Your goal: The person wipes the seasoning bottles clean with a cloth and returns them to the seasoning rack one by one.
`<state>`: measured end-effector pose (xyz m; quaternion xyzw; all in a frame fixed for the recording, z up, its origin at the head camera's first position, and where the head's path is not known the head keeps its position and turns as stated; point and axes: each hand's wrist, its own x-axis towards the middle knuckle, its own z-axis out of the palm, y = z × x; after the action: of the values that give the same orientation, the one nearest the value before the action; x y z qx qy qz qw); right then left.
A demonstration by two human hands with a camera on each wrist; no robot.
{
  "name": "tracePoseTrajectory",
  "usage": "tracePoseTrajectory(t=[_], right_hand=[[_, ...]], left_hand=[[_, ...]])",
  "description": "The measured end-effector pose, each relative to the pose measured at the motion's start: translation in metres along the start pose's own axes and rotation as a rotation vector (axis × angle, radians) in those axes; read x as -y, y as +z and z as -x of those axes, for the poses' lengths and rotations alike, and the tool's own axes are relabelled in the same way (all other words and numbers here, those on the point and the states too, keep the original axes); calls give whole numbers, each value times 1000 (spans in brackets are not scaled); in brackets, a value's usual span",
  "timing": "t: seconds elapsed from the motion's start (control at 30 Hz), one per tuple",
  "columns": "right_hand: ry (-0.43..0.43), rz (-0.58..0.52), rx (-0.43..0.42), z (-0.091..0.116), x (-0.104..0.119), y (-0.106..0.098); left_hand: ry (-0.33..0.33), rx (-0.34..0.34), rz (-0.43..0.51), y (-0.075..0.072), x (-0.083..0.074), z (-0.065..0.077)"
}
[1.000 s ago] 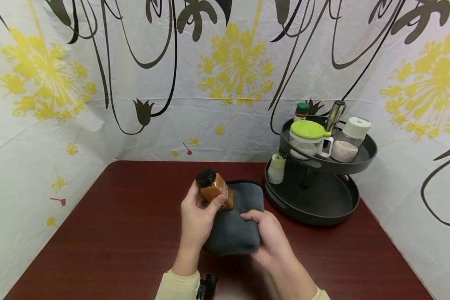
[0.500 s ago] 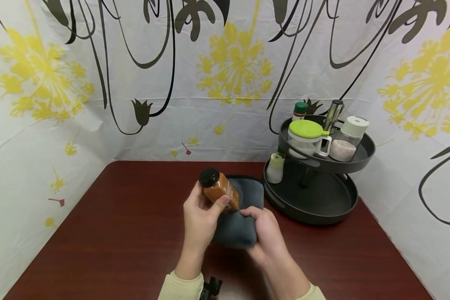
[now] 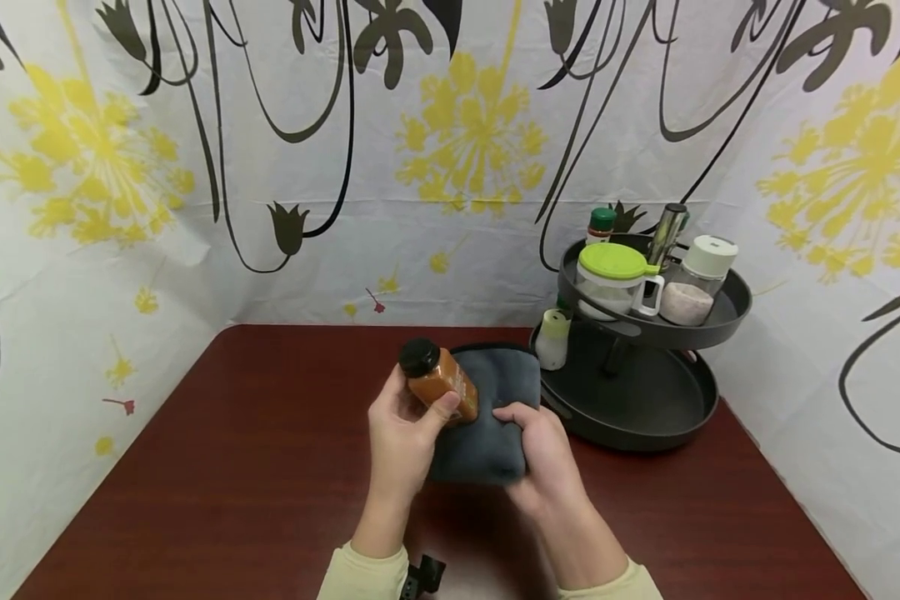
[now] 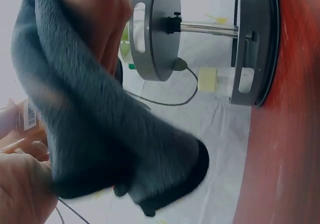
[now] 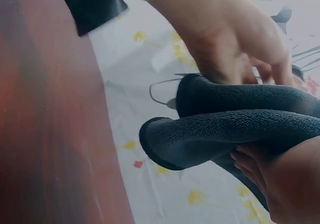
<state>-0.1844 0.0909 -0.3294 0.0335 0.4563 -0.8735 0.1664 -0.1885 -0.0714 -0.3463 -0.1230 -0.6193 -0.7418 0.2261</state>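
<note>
In the head view my left hand (image 3: pixel 403 437) grips a spice bottle (image 3: pixel 444 382) with orange-brown contents and a black cap, tilted with its cap to the upper left. My right hand (image 3: pixel 543 454) holds a folded grey-blue cloth (image 3: pixel 483 454), thumb on top and the other fingers hidden beneath. The cloth lies right against the bottle's lower side. In the left wrist view the folded cloth (image 4: pixel 110 114) covers much of the scene, and a barcode label shows on the bottle (image 4: pixel 31 119). The right wrist view shows the cloth's (image 5: pixel 240 119) dark-edged folds above my right fingers (image 5: pixel 250 169).
A dark two-tier turntable rack (image 3: pixel 637 400) stands at the back right of the red-brown table (image 3: pixel 270 467). On its upper tier are a green-lidded jar (image 3: pixel 613 275), a white-capped shaker (image 3: pixel 697 283) and other containers. A small pale bottle (image 3: pixel 552 340) sits below. A patterned sheet (image 3: pixel 307 275) hangs behind.
The cloth and my right hand have moved slightly up against the bottle, then a little to the right. My left hand and the bottle have shifted slightly right. Both grips stay the same.
</note>
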Motion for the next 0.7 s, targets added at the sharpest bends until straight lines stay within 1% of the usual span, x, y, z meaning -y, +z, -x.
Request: tracePoseTrajectory(t=[0.17,0.33,0.47,0.57,0.63,0.7], right_hand=[[38,50,9,4,-8,2],[66,60,4,8,2,-1],[38,26,-3,-1,6,-5],[19,-15,-10,-10,2,-7],[28,-30,-7,-13,-2,-7],[56,-19,1,-13,-7,-7]], left_hand=[[23,-27,-9,0,2,-2],[19,-26,-42,-4,3,-5],[14,-19,-49,-2,1,-4],[22,3,-60,2,1,-1],[30,10,-66,5,2,0],[38,5,-70,5,3,1]])
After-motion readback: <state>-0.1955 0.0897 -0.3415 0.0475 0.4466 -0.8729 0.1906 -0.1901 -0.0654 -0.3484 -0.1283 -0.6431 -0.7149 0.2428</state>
